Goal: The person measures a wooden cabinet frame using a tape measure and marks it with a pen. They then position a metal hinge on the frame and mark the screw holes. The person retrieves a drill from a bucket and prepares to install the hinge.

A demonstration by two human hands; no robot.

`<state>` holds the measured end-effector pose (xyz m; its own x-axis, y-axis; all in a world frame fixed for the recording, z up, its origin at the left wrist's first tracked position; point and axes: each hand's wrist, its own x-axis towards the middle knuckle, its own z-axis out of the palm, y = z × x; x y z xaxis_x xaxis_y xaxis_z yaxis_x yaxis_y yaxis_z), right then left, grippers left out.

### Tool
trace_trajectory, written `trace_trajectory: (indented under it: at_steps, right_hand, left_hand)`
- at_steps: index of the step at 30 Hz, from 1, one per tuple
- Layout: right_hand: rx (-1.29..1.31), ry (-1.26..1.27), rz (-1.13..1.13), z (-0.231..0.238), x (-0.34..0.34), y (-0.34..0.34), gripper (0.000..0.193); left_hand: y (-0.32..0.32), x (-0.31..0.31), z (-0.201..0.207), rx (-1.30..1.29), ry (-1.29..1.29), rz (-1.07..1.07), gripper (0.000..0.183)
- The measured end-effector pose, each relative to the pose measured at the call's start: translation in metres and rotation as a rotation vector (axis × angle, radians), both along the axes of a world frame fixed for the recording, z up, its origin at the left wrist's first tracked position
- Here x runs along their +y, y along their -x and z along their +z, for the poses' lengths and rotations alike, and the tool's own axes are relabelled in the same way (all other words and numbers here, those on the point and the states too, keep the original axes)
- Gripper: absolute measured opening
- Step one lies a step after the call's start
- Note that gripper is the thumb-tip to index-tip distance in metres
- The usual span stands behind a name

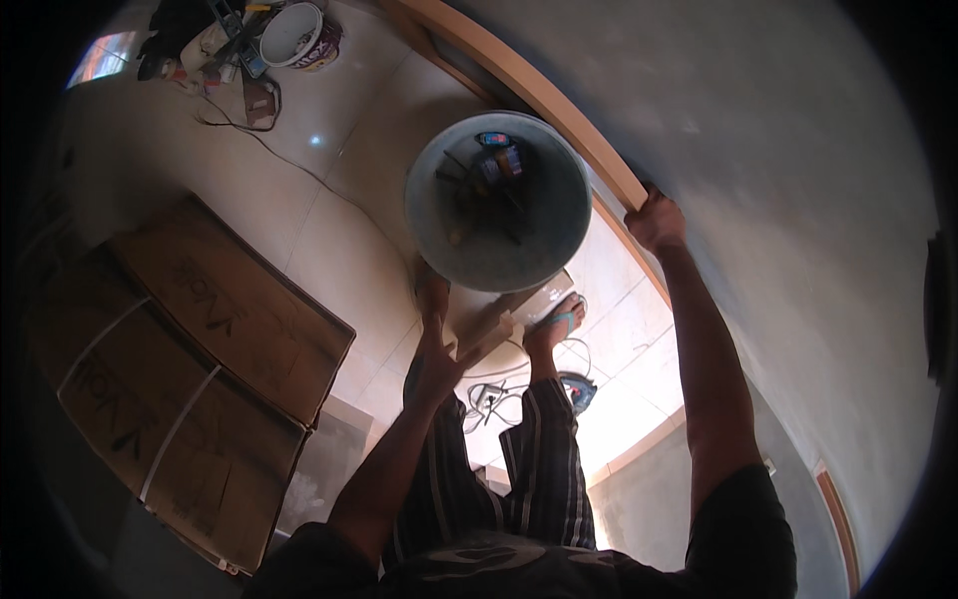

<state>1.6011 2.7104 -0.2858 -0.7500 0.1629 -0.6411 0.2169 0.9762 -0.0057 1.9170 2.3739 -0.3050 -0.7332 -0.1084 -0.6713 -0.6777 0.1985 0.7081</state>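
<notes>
The hands are apart. The right hand (657, 222) clasps the wooden bar (571, 112); the left hand (436, 369) meets a board (486, 342), grip unclear. Beyond the left stands a bucket (436, 235); leftward, cartons (259, 299); farthest, a pail (284, 36).

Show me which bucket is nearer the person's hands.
The large grey bucket, with small items inside; the smaller white bucket is farther off, at upper left.
</notes>
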Motion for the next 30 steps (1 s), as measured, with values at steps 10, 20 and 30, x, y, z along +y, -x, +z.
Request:
trace_trajectory:
  at_steps: [10,20,30]
  right_hand:
    - [0.124,0.047,0.028,-0.01,0.001,-0.003,0.053]
    - [-0.286,0.045,0.099,-0.007,0.023,0.021,0.057]
    - [-0.072,0.306,0.127,-0.012,0.019,-0.032,0.065]
  left_hand:
    - [0.105,0.013,-0.096,-0.167,-0.392,0.799,0.077]
    - [0.109,0.007,-0.077,-0.173,-0.507,0.788,0.072]
    - [0.083,-0.052,-0.089,-0.064,-0.488,0.766,0.064]
